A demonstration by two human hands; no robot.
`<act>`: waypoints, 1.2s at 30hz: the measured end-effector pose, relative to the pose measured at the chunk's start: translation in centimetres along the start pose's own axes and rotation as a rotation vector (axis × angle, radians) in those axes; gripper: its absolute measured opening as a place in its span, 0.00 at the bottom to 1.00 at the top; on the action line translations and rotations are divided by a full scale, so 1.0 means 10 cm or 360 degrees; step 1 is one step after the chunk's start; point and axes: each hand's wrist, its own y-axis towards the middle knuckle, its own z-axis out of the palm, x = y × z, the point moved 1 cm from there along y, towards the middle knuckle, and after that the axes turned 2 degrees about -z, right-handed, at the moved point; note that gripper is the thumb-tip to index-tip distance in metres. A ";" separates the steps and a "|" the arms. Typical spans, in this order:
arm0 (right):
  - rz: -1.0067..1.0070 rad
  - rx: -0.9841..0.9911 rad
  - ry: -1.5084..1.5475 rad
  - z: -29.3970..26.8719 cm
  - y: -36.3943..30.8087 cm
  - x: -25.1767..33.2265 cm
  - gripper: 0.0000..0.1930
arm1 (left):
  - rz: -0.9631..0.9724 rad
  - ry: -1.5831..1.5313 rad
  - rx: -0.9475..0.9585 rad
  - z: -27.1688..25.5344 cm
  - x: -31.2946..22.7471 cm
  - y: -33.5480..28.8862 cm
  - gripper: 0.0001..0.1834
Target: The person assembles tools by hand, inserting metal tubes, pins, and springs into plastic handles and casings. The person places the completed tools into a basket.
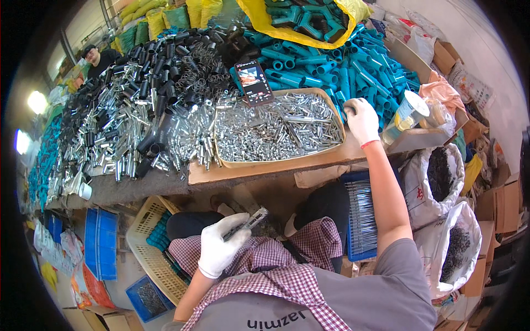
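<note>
Above my lap, my left hand (222, 247), in a white glove, is closed around a slim grey metal piece with slots (253, 219). Its far end sticks out past the fingers toward the bench. My right hand (362, 120), also gloved, is stretched out to the tray's right edge, its fingers bent at a teal plastic tube (350, 111) by the pile of teal tubes (364, 69). The fingertips are partly hidden. Left of that hand stands a shallow tray (276, 160) heaped with small silver metal parts (259, 129). A phone (255, 83) with a lit screen leans at its back edge.
Black sleeves and springs (187, 71) and silver tubes (110, 132) cover the left bench. A yellow sack (353, 14) holds teal parts. Right are a cup (414, 105) and white sacks (466, 248); below, a blue crate (349, 243) and cream basket (142, 220). Another person (99, 59) is far left.
</note>
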 end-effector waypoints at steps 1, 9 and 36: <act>0.0017 0.0088 0.0078 -0.05 -0.03 0.02 0.05 | -0.0011 -0.0035 -0.0019 0.01 0.01 0.00 0.19; 0.0659 0.1125 0.0955 -0.70 -0.94 -0.18 0.11 | -0.0055 0.0064 -0.0095 -0.02 0.16 0.00 0.18; 0.0287 0.1416 -0.0659 0.34 -2.28 -1.19 0.13 | -0.0202 -0.0100 -0.0016 0.16 0.16 0.00 0.22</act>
